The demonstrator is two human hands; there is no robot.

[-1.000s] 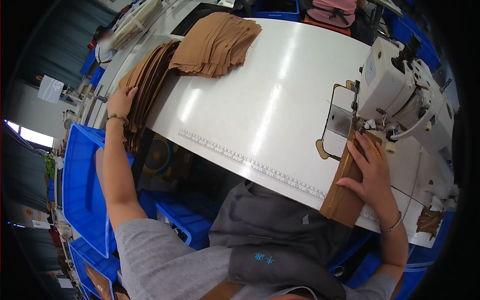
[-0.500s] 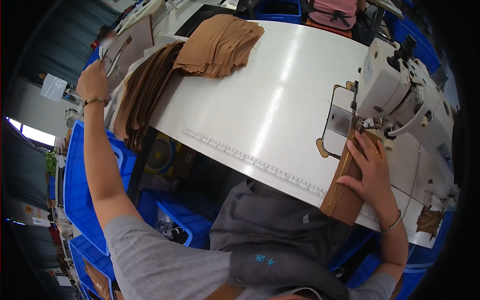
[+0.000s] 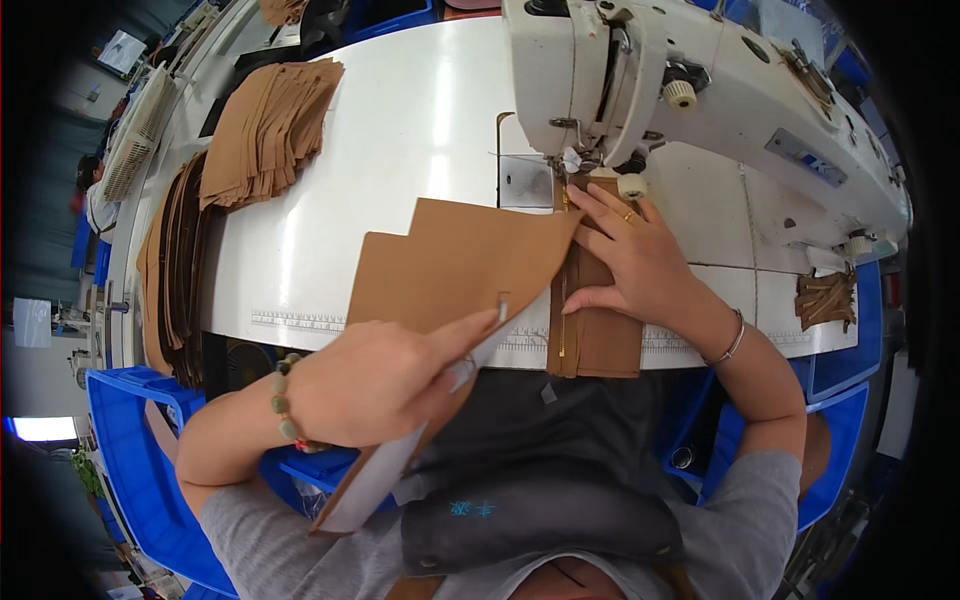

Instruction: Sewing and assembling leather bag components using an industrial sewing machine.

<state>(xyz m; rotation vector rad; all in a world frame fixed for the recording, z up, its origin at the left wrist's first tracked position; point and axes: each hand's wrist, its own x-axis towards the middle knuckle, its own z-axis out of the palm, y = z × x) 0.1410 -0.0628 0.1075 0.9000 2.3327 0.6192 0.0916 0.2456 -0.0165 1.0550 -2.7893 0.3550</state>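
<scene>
Your left hand (image 3: 375, 385) is clamped on the loose brown panel (image 3: 450, 265), left of your right hand (image 3: 640, 255), corner at its fingertips; contact unclear. Right fingers spread flat on the zippered strip (image 3: 608, 335), long axis running from you toward the sewing machine (image 3: 640, 60).

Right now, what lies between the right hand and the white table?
A flat brown piece: the head view shows it under the right hand, on the white table.
</scene>
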